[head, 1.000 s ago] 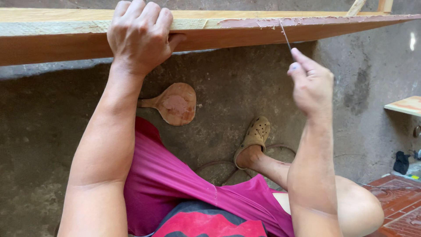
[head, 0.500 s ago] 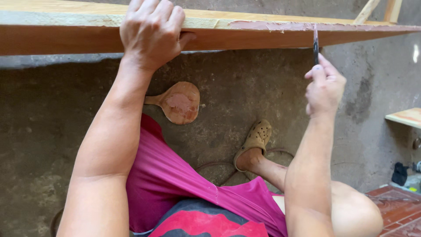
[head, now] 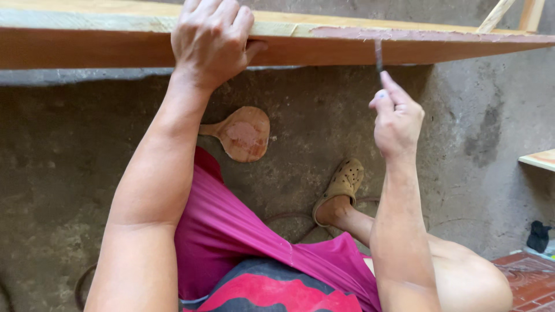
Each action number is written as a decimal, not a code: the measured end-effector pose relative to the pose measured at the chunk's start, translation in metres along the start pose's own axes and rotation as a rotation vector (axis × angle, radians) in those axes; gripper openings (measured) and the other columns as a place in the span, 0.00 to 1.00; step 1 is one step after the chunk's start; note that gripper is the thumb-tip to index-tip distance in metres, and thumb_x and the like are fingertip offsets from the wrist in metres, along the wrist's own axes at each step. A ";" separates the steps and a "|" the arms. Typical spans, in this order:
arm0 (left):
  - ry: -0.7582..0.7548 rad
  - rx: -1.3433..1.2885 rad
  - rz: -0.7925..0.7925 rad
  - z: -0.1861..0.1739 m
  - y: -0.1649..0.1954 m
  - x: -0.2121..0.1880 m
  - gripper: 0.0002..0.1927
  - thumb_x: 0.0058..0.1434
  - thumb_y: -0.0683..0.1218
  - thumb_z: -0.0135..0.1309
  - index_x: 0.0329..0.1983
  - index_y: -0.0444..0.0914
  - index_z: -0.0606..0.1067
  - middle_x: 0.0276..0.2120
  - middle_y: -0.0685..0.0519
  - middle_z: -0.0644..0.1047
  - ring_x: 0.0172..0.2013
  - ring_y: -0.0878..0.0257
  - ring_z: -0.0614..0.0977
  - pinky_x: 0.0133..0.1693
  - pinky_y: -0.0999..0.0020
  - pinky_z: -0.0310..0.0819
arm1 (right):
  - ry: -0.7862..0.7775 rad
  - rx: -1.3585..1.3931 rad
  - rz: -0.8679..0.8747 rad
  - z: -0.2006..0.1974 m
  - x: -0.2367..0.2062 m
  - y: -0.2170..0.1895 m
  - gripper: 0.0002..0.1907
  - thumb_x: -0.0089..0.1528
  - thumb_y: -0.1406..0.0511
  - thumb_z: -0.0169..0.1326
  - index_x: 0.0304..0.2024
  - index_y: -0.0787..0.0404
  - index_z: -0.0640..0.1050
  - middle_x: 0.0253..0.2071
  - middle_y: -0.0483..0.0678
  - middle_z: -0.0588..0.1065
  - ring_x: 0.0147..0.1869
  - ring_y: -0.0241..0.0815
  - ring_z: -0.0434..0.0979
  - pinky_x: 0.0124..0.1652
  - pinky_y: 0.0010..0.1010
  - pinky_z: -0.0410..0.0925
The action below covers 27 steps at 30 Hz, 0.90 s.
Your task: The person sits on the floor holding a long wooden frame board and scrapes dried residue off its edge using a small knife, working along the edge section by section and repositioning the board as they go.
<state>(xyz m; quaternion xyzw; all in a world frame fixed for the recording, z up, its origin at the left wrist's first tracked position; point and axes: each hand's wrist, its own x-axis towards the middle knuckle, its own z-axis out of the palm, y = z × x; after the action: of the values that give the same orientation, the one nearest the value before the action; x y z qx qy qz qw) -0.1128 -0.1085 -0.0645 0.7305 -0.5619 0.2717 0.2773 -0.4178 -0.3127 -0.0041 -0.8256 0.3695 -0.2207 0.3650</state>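
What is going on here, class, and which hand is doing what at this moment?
A person steadies a long wooden board with the left hand gripping its edge. The right hand holds a thin blade-like tool against the board's reddish-coated edge. Below, a round wooden paddle lies on the concrete floor.

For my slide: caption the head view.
Left hand grips long orange-brown wooden board; right hand holds thin metal blade against its edge.
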 end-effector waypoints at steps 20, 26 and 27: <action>0.001 0.025 0.006 0.006 -0.001 -0.001 0.21 0.53 0.57 0.73 0.31 0.42 0.74 0.33 0.55 0.75 0.42 0.57 0.79 0.47 0.59 0.70 | 0.060 -0.249 0.084 0.000 0.004 -0.027 0.19 0.68 0.68 0.52 0.62 0.59 0.79 0.29 0.44 0.78 0.27 0.29 0.70 0.27 0.28 0.65; -0.003 -0.018 -0.004 0.002 -0.002 0.002 0.20 0.52 0.56 0.72 0.31 0.42 0.73 0.33 0.54 0.76 0.43 0.56 0.79 0.47 0.59 0.70 | -0.058 -0.226 0.076 0.002 0.004 -0.038 0.18 0.68 0.67 0.53 0.60 0.59 0.80 0.30 0.40 0.79 0.28 0.26 0.70 0.28 0.22 0.66; -0.002 -0.022 0.002 0.002 -0.003 0.003 0.21 0.52 0.57 0.73 0.31 0.42 0.73 0.33 0.54 0.76 0.43 0.56 0.79 0.47 0.58 0.70 | -0.057 -0.200 0.156 -0.002 0.005 -0.037 0.19 0.67 0.67 0.52 0.60 0.57 0.80 0.31 0.38 0.79 0.26 0.25 0.69 0.26 0.22 0.64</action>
<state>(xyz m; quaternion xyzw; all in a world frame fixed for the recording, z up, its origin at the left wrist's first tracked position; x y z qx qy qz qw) -0.1096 -0.1115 -0.0645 0.7271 -0.5657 0.2652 0.2846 -0.3993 -0.3008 0.0260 -0.8324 0.4425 -0.1303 0.3071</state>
